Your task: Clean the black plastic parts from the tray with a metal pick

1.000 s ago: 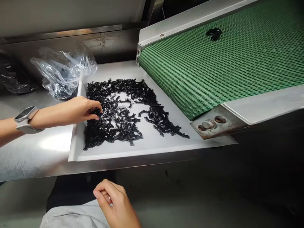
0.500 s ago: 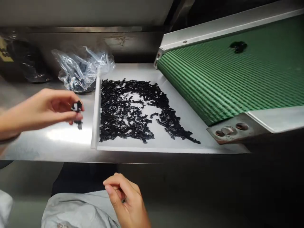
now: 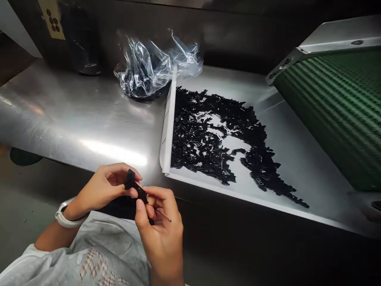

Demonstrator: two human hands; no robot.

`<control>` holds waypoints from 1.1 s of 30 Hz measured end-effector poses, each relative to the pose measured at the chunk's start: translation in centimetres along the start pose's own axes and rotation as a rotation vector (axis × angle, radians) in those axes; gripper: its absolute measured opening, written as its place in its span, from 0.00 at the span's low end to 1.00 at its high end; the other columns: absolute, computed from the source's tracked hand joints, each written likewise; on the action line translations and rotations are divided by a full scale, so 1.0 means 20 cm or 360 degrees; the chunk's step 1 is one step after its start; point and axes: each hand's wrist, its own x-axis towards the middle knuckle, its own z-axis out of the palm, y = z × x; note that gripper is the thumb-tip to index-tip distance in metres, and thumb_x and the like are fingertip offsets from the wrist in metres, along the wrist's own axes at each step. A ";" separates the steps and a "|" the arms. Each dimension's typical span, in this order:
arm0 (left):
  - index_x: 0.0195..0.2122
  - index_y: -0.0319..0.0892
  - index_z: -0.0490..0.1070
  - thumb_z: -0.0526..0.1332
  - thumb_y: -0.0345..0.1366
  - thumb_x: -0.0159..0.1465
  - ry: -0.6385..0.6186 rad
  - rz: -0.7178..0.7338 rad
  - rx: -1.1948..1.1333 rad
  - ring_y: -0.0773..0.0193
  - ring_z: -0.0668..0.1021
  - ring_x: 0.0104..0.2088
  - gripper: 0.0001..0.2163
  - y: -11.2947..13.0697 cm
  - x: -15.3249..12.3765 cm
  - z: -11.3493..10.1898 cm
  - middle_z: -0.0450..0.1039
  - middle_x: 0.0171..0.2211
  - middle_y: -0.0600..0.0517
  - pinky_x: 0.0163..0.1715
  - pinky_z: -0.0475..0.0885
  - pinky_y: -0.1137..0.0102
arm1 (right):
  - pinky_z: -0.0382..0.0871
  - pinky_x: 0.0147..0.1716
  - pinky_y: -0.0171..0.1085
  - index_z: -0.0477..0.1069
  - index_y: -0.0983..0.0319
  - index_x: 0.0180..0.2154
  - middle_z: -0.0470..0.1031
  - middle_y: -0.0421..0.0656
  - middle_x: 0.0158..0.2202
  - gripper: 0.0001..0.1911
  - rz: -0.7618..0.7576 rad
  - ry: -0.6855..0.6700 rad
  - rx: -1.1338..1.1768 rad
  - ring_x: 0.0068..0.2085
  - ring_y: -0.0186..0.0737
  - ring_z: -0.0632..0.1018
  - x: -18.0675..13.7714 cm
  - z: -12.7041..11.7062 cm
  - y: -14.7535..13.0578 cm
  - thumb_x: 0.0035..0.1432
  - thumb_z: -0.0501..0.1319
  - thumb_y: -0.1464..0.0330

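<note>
Close to my body, in front of the table edge, both hands meet on a small black plastic part [image 3: 138, 192]. My left hand [image 3: 108, 184], with a white band at the wrist, pinches its upper left end. My right hand [image 3: 163, 220] grips its lower right end between thumb and fingers. A thin metal rod [image 3: 163, 215] with a small rounded tip sticks out among the right fingers; its other end is hidden. Many similar black parts [image 3: 196, 143] lie loose in a white tray [image 3: 205, 179] to the right of my hands.
A clear plastic bag [image 3: 149, 71] with dark contents stands against the tray's left wall. Farther left is another dark bag [image 3: 81, 43]. A green conveyor belt [image 3: 336, 103] slopes over the tray's right side. The steel table [image 3: 98, 115] ends just beyond my hands.
The view has swung left. My left hand has come from above the table to my right hand, bringing a black part, and both now hold a black part together.
</note>
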 end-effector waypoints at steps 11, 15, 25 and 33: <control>0.43 0.48 0.62 0.72 0.49 0.58 -0.0194 0.0097 -0.0237 0.73 0.72 0.21 0.22 -0.12 -0.02 -0.07 0.74 0.26 0.59 0.21 0.66 0.79 | 0.68 0.26 0.27 0.76 0.57 0.41 0.68 0.35 0.28 0.09 -0.0011 0.0110 0.0025 0.26 0.29 0.69 0.03 -0.06 -0.03 0.62 0.61 0.74; 0.36 0.45 0.65 0.71 0.46 0.61 -0.0254 0.0145 -0.0181 0.74 0.70 0.23 0.16 -0.14 -0.03 -0.09 0.72 0.27 0.57 0.20 0.64 0.81 | 0.65 0.24 0.27 0.76 0.56 0.41 0.68 0.34 0.28 0.09 -0.0014 0.0087 0.0043 0.25 0.28 0.69 0.05 -0.07 -0.03 0.62 0.61 0.75; 0.30 0.41 0.76 0.76 0.45 0.54 -0.0111 0.0209 -0.0168 0.71 0.74 0.28 0.14 -0.14 0.00 -0.05 0.73 0.27 0.54 0.26 0.72 0.79 | 0.65 0.28 0.24 0.74 0.52 0.42 0.65 0.33 0.28 0.11 0.0003 -0.0061 0.0202 0.27 0.27 0.68 0.05 -0.06 0.01 0.63 0.61 0.75; 0.42 0.48 0.82 0.63 0.28 0.67 0.0256 0.1053 0.0935 0.69 0.75 0.35 0.10 -0.16 -0.05 -0.04 0.68 0.38 0.51 0.34 0.76 0.75 | 0.67 0.28 0.27 0.74 0.52 0.43 0.65 0.34 0.27 0.07 0.0133 -0.0279 0.0446 0.28 0.30 0.69 0.08 -0.04 0.05 0.66 0.61 0.69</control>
